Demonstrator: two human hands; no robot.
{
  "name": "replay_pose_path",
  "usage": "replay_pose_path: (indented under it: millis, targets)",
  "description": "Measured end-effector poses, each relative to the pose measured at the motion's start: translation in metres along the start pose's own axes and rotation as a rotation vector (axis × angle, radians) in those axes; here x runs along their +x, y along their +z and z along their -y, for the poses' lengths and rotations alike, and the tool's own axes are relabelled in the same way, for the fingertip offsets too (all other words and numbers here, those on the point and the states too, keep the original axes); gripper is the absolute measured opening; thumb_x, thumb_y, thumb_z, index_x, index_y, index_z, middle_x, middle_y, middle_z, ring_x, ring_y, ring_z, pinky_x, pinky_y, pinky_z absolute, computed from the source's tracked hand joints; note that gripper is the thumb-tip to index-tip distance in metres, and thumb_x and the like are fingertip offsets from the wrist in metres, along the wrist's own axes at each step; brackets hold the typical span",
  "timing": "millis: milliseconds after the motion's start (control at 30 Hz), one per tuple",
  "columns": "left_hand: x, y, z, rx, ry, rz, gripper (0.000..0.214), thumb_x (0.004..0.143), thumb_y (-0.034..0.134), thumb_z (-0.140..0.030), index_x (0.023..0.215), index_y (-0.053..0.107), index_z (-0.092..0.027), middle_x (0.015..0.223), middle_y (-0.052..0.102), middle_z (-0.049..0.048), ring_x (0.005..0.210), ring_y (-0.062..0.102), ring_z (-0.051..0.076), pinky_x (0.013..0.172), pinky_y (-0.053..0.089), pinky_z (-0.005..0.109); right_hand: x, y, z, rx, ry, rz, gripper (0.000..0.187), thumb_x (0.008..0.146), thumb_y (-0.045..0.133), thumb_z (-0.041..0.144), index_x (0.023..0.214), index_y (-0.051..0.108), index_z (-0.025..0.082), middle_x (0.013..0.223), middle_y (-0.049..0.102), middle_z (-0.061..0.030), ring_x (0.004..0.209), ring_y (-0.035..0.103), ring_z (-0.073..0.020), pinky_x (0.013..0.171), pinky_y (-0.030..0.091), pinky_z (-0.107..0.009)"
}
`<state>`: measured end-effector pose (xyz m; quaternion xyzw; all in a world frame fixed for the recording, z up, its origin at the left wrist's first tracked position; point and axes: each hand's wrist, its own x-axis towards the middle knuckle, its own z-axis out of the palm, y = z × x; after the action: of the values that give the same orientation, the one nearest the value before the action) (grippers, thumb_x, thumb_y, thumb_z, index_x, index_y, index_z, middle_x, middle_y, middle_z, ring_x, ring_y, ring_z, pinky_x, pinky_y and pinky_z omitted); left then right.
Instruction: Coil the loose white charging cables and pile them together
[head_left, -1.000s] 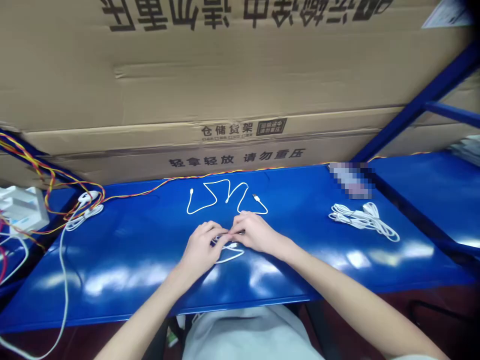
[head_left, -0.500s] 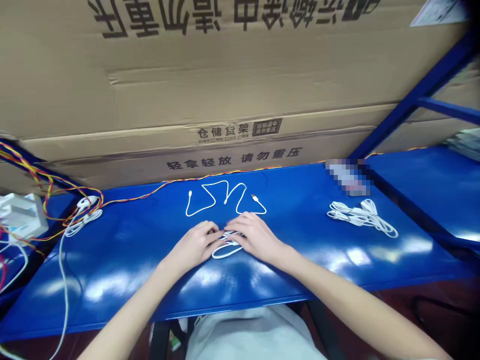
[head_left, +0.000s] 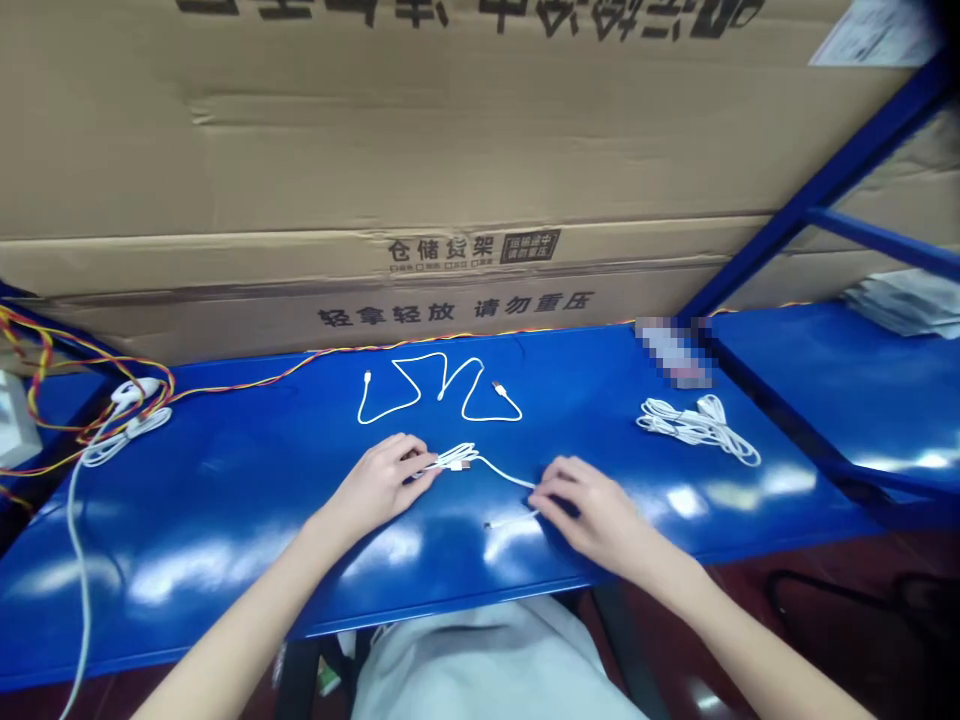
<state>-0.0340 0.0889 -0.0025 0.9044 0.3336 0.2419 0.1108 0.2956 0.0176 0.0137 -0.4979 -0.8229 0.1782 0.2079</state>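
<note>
My left hand [head_left: 379,487] rests on the blue metal shelf top [head_left: 247,520], its fingertips pinching a small coil of white USB cable [head_left: 454,459]. From that coil a single white strand [head_left: 510,473] runs right to my right hand [head_left: 592,503], whose fingers close over it. A small connector [head_left: 487,525] lies below the strand, just left of my right hand. Above both hands, a second white cable [head_left: 442,385] lies flat in a zigzag, with a plug at each end, apart from my fingers.
A bundled white cable [head_left: 697,425] lies at right, beside a pixelated patch [head_left: 671,352]. White earphones [head_left: 127,420] and twisted red-yellow wires [head_left: 225,385] lie at left. Cardboard cartons [head_left: 375,170] stand behind the shelf; a blue upright [head_left: 810,190] rises at right.
My right hand has moved right, away from my left, drawing out a length of white cable. The hands were side by side over the coil before. The view has shifted slightly.
</note>
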Motion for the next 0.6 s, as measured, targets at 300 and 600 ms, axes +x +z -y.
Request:
replay_pose_path:
  millis: [300,600]
  targets:
    - [-0.006,0.016,-0.008,0.033,-0.081,-0.139,0.022,0.103,0.059,-0.029,0.108,0.079,-0.021,0.097,0.071,0.0077,0.084,0.063,0.018,0.076,0.053,0.032,0.021,-0.001,0.0,0.071,-0.09,0.117,0.022,0.104,0.059,0.032,0.107,0.079,0.024,0.097,0.069,-0.0064,0.09,0.065,-0.0197,0.082,0.054,-0.033]
    - [0.011,0.005,-0.011,-0.056,-0.254,0.019,0.016,0.097,0.068,-0.031,0.1,0.084,-0.027,0.089,0.072,0.0024,0.08,0.067,0.016,0.073,0.052,0.029,0.048,0.049,0.052,-0.148,-0.515,0.158,0.023,0.1,0.056,0.014,0.105,0.077,0.024,0.088,0.063,-0.0048,0.082,0.052,-0.0191,0.077,0.043,-0.033]
